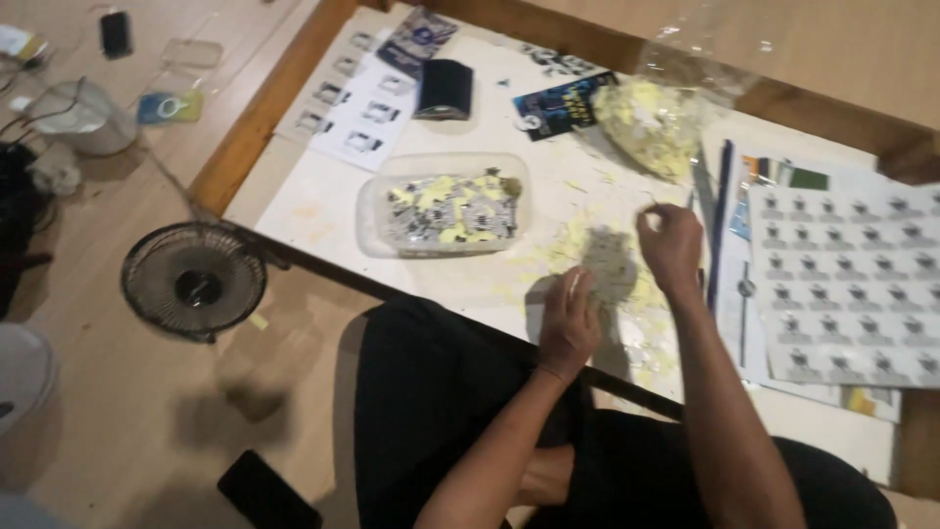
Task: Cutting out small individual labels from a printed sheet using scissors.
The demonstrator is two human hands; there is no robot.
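Our left hand rests loosely curled on the scraps, nearer them than our right hand, pinched shut just above.

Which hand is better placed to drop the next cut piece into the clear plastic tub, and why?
Probably the left hand: it lies nearer the clear plastic tub. The right hand sits farther off, toward the sticker sheets.

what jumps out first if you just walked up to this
The two hands, left and right, working in a scatter of pale yellow scraps at the table's near edge. Left of them stands a clear tub full of yellow and grey bits, and a sticker sheet lies at the right. A small round fan sits on the floor.
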